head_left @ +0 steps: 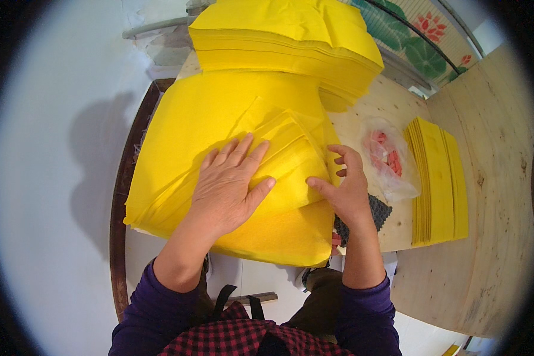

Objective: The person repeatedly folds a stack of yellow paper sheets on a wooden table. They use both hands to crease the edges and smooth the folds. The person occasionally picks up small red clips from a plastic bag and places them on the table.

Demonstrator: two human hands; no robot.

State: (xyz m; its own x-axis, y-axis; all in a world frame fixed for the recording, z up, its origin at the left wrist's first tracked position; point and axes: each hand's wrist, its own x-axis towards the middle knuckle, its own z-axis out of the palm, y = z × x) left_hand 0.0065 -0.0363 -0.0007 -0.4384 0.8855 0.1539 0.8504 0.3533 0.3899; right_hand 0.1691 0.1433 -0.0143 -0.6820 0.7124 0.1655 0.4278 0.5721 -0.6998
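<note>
My left hand (234, 178) lies flat, fingers stretched, on several overlapping folded pieces of yellow cloth (288, 142). These rest on a wide stack of yellow cloth sheets (184, 136) that reaches the near table edge. At the right side of the folded pieces is my right hand (344, 181), its thumb and fingers apart and curved around their edge. Nothing shows between those fingers, and whether the fingertips touch the cloth is hard to tell.
Behind stands a taller yellow cloth pile (285, 41). On the wooden table (397, 101), to the right, are a clear plastic bag with red pieces (391, 157), a neat stack of folded yellow cloth (438, 184) and a dark textured piece (378, 213). A wooden board (486, 118) borders the right side.
</note>
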